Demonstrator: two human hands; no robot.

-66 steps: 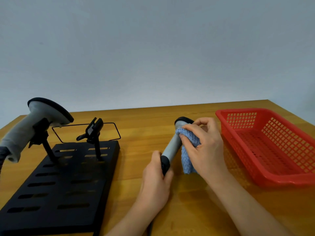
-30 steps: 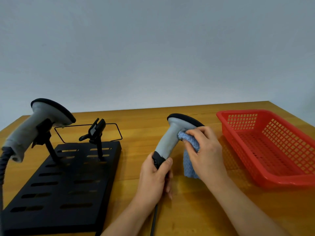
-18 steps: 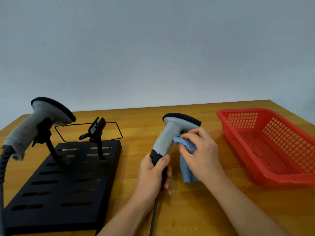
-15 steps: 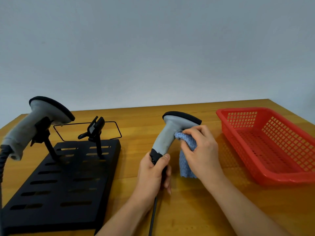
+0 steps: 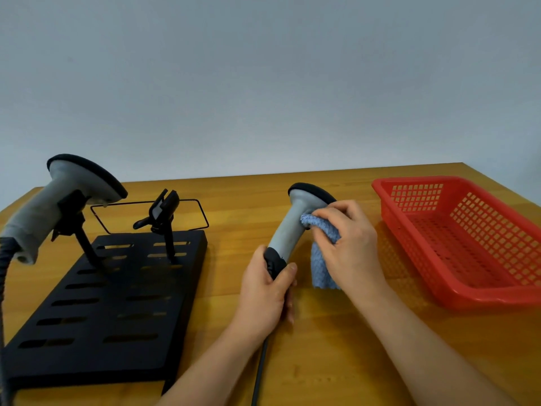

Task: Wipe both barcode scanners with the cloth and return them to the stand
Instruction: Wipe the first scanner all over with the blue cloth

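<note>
My left hand [image 5: 268, 291] grips the dark lower handle of a grey barcode scanner [image 5: 292, 224], holding it upright above the table with its black-rimmed head at the top. My right hand [image 5: 348, 244] presses a blue cloth [image 5: 322, 253] against the scanner's neck, just under the head; the cloth's loose end hangs down. A second grey scanner [image 5: 58, 200] rests in the left clamp of the black slotted stand [image 5: 102, 303]. The stand's right clamp [image 5: 164, 212] holds nothing.
A red plastic basket [image 5: 474, 238] sits at the right on the wooden table [image 5: 336, 361]. A black cable [image 5: 260, 373] runs down from the held scanner to the front edge. A thin wire frame [image 5: 152, 215] lies behind the stand.
The scanner was turned from lying low and pointing away to upright with its head showing. The cloth in my right hand has shifted along the neck under the head.
</note>
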